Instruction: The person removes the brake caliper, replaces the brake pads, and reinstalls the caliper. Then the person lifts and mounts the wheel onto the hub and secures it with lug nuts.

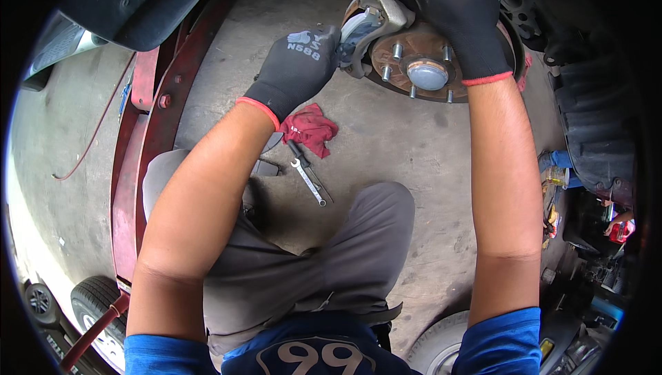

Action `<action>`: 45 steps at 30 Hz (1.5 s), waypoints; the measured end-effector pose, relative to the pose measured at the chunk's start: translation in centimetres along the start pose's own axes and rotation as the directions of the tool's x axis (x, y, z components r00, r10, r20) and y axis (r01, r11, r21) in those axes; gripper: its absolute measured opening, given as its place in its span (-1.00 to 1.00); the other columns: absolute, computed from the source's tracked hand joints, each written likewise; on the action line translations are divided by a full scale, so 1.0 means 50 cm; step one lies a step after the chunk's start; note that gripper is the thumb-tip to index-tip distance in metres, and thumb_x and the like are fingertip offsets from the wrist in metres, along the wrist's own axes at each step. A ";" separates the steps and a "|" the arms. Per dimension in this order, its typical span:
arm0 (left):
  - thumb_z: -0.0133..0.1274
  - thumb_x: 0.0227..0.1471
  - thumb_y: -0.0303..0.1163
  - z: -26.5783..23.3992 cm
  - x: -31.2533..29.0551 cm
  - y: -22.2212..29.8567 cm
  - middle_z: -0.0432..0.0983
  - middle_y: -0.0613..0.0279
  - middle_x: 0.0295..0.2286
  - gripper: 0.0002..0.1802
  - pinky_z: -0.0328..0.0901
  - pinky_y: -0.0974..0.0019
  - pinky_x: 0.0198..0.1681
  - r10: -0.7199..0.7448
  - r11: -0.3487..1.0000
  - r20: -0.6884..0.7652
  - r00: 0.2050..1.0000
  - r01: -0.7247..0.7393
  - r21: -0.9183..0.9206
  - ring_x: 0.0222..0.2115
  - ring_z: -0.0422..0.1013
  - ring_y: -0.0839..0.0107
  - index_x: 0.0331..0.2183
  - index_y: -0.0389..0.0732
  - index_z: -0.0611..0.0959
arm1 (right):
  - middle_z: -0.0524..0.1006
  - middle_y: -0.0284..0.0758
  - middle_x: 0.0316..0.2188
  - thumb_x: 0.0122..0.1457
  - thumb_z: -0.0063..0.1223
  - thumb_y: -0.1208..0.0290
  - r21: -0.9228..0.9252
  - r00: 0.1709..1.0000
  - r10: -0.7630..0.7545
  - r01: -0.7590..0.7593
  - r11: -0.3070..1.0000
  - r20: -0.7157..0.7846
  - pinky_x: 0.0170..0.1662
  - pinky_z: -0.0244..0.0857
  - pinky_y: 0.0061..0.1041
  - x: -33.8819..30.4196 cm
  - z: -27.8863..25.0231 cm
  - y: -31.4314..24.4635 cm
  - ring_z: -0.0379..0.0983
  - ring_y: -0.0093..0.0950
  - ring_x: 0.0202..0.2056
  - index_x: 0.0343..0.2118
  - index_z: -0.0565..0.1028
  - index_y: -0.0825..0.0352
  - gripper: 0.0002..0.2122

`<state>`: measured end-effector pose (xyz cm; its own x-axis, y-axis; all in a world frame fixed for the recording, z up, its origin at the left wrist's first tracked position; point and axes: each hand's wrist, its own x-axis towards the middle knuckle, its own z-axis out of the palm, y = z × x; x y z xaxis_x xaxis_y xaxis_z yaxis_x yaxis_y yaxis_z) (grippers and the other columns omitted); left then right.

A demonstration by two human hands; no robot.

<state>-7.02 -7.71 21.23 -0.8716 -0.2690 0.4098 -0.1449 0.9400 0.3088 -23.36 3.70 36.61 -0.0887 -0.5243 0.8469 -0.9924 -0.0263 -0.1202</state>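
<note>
A grey concrete floor (393,147) spread under everything, with a red steel frame (127,203) running up the left side. The person's 2 grey-trousered legs (283,292) were bent, knees apart, at the lower middle. Both bare forearms reached away from the body: the left forearm (196,203) slanted up and inward, while the right forearm (507,168) rose almost straight. Ahead of the knees, near the upper edge, sat a rusty brake disc (419,41). The gloved right hand (452,3) crossed over its upper right part, back of the hand showing, the fingers running up toward the edge of the view; how far they were open, and whether they gripped anything, I cannot tell. The gloved left hand (300,61) was turned inward, fingers bent against the left side of a metal caliper bracket (379,6) and a pale metal piece (358,27) there; its fingertips were hidden, so I cannot tell how firm its hold was. A crumpled red rag (310,127) lay on the floor below, just beside a silver wrench (308,182). Smallest were the disc's 5 studs (386,72), around the hub.
</note>
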 end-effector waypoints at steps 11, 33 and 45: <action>0.08 0.16 -0.30 -0.006 0.006 0.003 0.57 -0.01 -0.45 -0.83 0.40 -0.06 -0.28 0.025 0.999 -0.042 0.999 -0.023 0.029 -0.38 0.53 -0.06 -0.26 -0.18 0.57 | 0.53 0.04 0.06 0.17 0.17 0.08 -0.068 1.000 0.006 -0.007 0.998 -0.008 0.12 0.37 -0.20 -0.002 0.007 -0.001 0.49 -0.02 0.08 0.25 0.32 0.39 -0.33; 0.05 0.16 -0.33 0.004 0.000 0.009 0.60 -0.03 -0.47 -0.82 0.42 -0.04 -0.27 -0.016 0.996 0.010 1.000 0.015 0.091 -0.37 0.55 -0.03 -0.23 -0.21 0.59 | 0.53 -0.02 0.07 0.20 0.16 0.07 0.061 0.993 0.100 -0.104 0.993 0.066 0.16 0.33 -0.26 0.001 -0.003 -0.021 0.49 -0.13 0.11 0.25 0.31 0.41 -0.34; 0.05 0.12 -0.35 0.066 -0.016 0.004 0.62 -0.01 -0.45 -0.83 0.45 -0.01 -0.32 -0.020 1.000 -0.121 0.992 0.018 -0.018 -0.40 0.58 -0.01 -0.27 -0.23 0.57 | 0.66 -0.09 -0.18 0.19 0.16 -0.05 0.018 0.958 0.267 -0.271 0.963 0.101 -0.09 0.45 -0.23 -0.009 -0.001 -0.024 0.62 -0.15 -0.14 -0.02 0.54 0.34 -0.49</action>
<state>-7.90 -6.59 18.15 -0.8053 -0.3109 0.5048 -0.1517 0.9311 0.3316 -22.12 4.03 36.39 -0.3418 -0.5951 0.7273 -0.9297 0.1013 -0.3541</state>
